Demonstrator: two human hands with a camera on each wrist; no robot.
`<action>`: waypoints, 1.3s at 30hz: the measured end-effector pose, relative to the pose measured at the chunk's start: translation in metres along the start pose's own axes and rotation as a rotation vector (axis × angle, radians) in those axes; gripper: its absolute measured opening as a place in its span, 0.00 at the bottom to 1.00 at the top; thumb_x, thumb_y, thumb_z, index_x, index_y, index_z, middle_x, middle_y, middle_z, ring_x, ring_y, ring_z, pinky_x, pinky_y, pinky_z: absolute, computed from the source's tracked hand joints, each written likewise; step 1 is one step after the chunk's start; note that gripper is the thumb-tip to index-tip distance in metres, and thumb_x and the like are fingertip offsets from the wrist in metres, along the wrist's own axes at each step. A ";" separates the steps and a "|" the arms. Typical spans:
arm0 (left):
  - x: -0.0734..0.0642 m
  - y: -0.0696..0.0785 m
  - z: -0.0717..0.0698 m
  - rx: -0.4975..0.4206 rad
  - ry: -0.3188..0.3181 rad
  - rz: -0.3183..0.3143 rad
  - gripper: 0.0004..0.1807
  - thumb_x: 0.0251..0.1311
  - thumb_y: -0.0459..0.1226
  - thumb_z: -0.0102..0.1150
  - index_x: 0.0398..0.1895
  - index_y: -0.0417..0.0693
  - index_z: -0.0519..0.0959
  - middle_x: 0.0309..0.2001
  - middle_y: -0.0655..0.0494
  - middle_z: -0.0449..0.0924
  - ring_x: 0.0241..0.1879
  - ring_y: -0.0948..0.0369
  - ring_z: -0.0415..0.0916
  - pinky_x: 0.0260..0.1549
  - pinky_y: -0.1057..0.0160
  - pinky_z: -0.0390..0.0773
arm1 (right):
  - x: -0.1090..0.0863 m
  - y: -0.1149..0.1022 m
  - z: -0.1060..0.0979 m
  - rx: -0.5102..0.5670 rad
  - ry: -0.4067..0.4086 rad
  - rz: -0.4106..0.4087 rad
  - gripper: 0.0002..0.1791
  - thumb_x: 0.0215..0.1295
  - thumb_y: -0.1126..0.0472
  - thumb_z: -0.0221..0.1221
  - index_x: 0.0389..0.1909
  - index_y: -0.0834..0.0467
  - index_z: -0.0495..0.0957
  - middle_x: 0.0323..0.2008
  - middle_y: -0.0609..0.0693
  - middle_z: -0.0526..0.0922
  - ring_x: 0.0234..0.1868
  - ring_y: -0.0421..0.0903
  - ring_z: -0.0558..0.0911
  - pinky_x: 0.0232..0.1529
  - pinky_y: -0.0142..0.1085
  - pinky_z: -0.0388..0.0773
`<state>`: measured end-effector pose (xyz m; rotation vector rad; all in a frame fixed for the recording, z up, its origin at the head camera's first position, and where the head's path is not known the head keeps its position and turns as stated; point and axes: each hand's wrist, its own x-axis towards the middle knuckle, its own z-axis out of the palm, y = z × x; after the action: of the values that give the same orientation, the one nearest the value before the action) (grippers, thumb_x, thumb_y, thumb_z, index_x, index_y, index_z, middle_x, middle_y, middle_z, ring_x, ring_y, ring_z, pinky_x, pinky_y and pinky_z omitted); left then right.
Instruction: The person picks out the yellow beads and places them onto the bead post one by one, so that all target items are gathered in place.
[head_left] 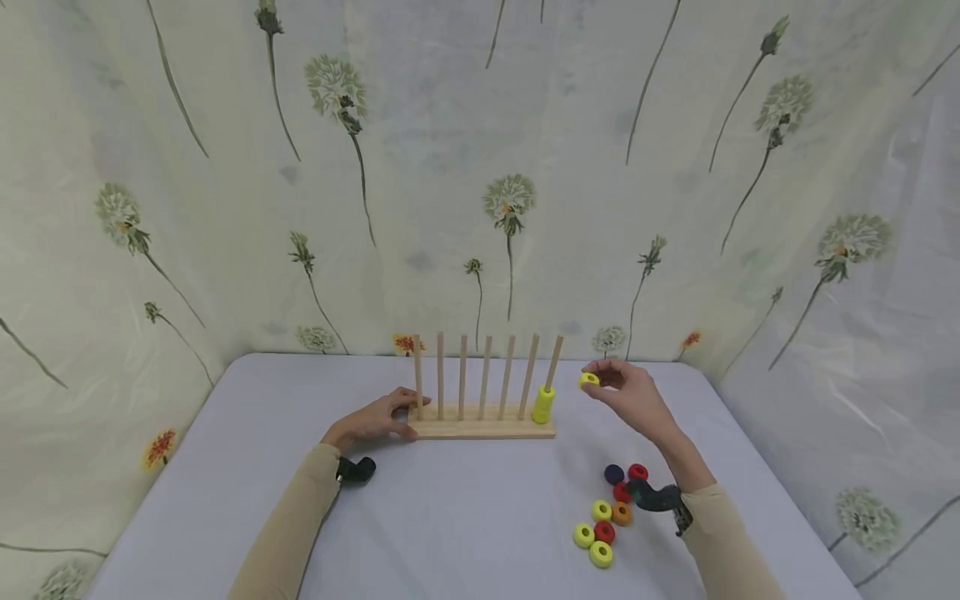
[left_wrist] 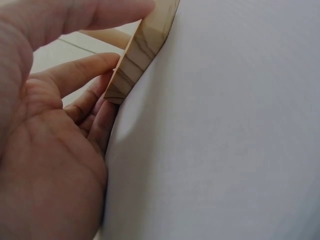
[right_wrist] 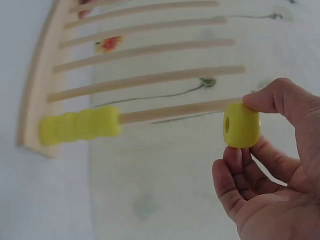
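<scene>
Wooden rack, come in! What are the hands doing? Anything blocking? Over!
Right hand pinching yellow bead, beside rightmost peg. Left hand holding wooden rack at left end. Nothing visible between bead and peg.

The peg rack point(head_left: 480, 430) stands toward the back of the table point(head_left: 465, 517), before the backdrop point(head_left: 435, 167), with the fingers of the left hand point(head_left: 382, 415) at its left end and a stack of beads point(head_left: 543, 406) on its rightmost peg point(head_left: 554, 363). Just right of that peg, a single bead point(right_wrist: 244, 131) sits between the fingers of the right hand point(head_left: 633, 400). The loose beads point(head_left: 622, 512) lie clustered nearer the person, in front and to the right of the rack.
</scene>
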<state>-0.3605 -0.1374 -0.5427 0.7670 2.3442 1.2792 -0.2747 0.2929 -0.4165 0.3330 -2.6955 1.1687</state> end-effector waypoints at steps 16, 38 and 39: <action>-0.001 0.000 0.002 -0.019 0.004 -0.014 0.36 0.51 0.37 0.71 0.66 0.48 0.70 0.62 0.45 0.62 0.65 0.47 0.58 0.66 0.41 0.54 | 0.055 -0.048 -0.012 0.037 0.034 -0.053 0.20 0.63 0.50 0.63 0.51 0.58 0.77 0.47 0.55 0.80 0.45 0.49 0.78 0.43 0.31 0.74; 0.001 -0.001 0.000 -0.015 0.001 -0.042 0.37 0.49 0.40 0.71 0.66 0.52 0.71 0.63 0.48 0.62 0.65 0.49 0.59 0.66 0.42 0.54 | 0.064 -0.052 -0.009 -0.005 -0.021 -0.040 0.18 0.62 0.52 0.64 0.48 0.58 0.78 0.43 0.54 0.80 0.43 0.49 0.78 0.41 0.35 0.76; 0.001 -0.001 0.000 -0.015 -0.001 -0.044 0.37 0.49 0.40 0.71 0.66 0.52 0.71 0.63 0.48 0.62 0.66 0.49 0.58 0.66 0.42 0.54 | 0.063 -0.051 -0.008 -0.008 -0.024 -0.038 0.18 0.62 0.52 0.64 0.48 0.58 0.78 0.43 0.54 0.80 0.43 0.49 0.78 0.41 0.35 0.76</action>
<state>-0.3622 -0.1372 -0.5437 0.7075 2.3349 1.2771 -0.3207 0.2566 -0.3592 0.3974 -2.7013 1.1499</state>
